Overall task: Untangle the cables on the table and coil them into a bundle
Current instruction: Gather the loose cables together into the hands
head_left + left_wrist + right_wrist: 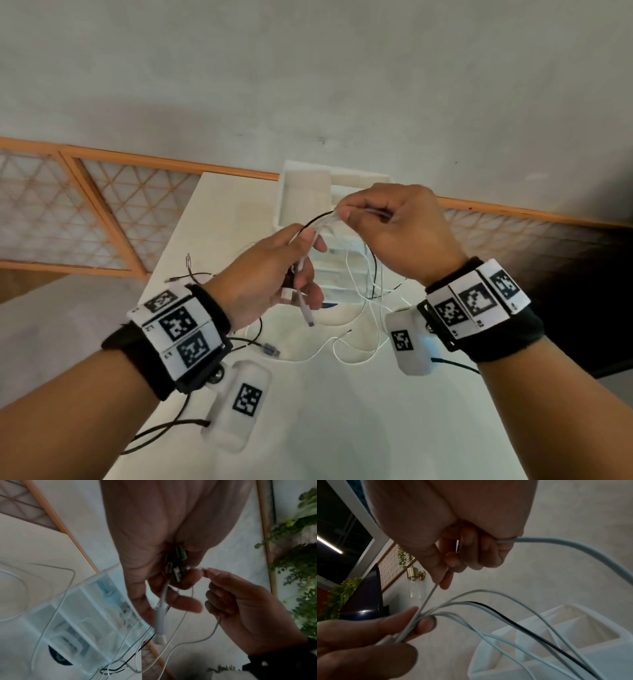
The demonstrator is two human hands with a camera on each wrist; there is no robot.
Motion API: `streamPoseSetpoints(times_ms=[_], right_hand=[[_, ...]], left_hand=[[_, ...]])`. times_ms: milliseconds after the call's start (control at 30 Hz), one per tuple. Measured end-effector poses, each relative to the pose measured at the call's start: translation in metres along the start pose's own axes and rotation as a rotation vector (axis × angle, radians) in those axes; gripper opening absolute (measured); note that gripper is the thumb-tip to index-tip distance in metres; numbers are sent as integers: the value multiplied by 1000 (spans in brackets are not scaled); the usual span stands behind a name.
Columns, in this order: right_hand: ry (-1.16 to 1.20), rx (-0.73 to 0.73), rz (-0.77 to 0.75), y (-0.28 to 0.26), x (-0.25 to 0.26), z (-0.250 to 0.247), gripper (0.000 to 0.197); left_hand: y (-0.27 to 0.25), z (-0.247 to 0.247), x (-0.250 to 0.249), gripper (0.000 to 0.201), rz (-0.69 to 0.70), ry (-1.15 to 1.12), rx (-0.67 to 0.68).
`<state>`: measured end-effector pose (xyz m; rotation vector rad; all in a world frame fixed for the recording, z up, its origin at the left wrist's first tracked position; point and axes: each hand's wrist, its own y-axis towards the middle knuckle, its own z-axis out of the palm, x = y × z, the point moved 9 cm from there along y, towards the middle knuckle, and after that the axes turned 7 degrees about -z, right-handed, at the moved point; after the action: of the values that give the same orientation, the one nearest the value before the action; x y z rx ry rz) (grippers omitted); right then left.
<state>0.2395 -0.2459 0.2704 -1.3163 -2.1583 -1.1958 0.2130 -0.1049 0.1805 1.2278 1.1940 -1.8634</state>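
Both hands raised over the white tabletop (pixel 308 428), left hand (pixel 270 277) curled round thin, smooth cables (pixel 342 346) and plugs, right hand (pixel 390 226) pinching one white strand, slack loops trailing below, plugs blurred inside the fist.

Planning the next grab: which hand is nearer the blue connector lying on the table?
Left. The left hand is raised just above and slightly beyond the blue connector; the right hand is higher and farther off to the right, over the organizer.
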Motion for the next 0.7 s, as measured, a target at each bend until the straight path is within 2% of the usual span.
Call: streamPoseSetpoints(times_ms=[167, 267, 300, 367, 433, 467, 533, 567, 633, 700], right_hand=[[4, -107, 9, 7, -4, -29, 6], [12, -91, 62, 1, -31, -45, 18], [-49, -42, 115, -5, -53, -47, 21], [-338, 156, 298, -28, -114, -49, 28], [-622, 391, 585, -70, -186, -59, 32], [-679, 434, 723, -91, -213, -70, 36], [-568, 286, 973, -114, -237, -94, 39], [-490, 147, 1005, -112, -236, -106, 38], [-376, -103, 840, -78, -215, -130, 36], [7, -395, 644, -44, -180, -148, 40]], left_hand=[[-8, -8, 7, 29, -72, 233, 101], [-8, -32, -11, 26, 20, 191, -33], [-8, -44, -21, 27, 72, 138, -109], [-12, -70, -42, 28, 165, 13, -227], [-17, -90, -53, 27, 223, -59, -275], [-18, -95, -53, 27, 228, -64, -284], [-17, -101, -43, 26, 194, -16, -316], [-15, -103, -35, 26, 163, 14, -339], [-10, -105, -18, 26, 104, 47, -397], [-6, -106, -5, 26, 54, 52, -450]])
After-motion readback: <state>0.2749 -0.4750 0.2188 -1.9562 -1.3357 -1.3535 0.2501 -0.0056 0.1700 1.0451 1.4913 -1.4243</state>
